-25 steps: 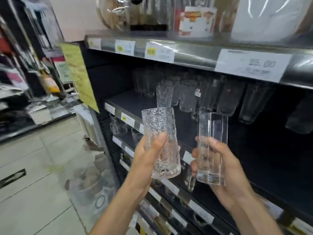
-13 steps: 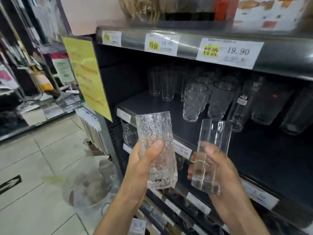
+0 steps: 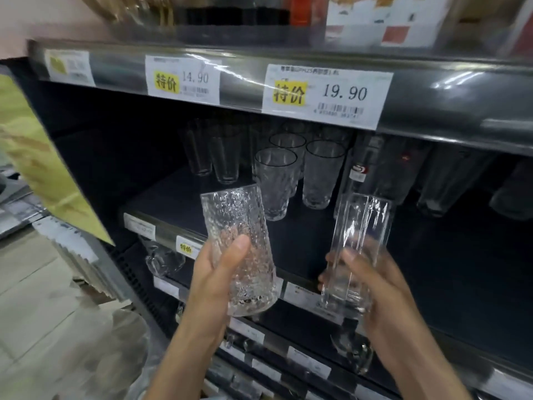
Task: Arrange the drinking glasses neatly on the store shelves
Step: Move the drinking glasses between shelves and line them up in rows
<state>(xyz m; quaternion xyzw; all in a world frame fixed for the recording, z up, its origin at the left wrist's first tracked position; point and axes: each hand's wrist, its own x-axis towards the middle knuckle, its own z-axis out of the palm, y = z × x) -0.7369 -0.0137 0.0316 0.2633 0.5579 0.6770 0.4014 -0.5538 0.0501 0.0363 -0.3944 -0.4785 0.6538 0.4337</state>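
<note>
My left hand (image 3: pixel 215 280) grips a tall textured glass (image 3: pixel 239 223) upright in front of the dark middle shelf (image 3: pixel 161 206). My right hand (image 3: pixel 375 287) holds a tall clear straight-sided glass (image 3: pixel 360 226) beside it, a little to the right. Both glasses hang in the air just before the shelf's front edge. On the shelf behind them stand several glasses: textured tumblers (image 3: pixel 274 183) in the middle, plain ones (image 3: pixel 225 157) to the left, dark-looking ones (image 3: pixel 450 183) to the right.
The upper shelf rail carries price tags reading 14.90 (image 3: pixel 183 77) and 19.90 (image 3: pixel 326 95). A yellow sign (image 3: pixel 37 168) hangs at the shelf's left end. Lower shelves (image 3: pixel 288 356) hold more glassware. A clear plastic bag (image 3: pixel 115 356) lies on the tiled floor at lower left.
The view has moved closer and to the left along the shelf. Both hands keep hold of their glasses, which have risen slightly toward the middle shelf.
</note>
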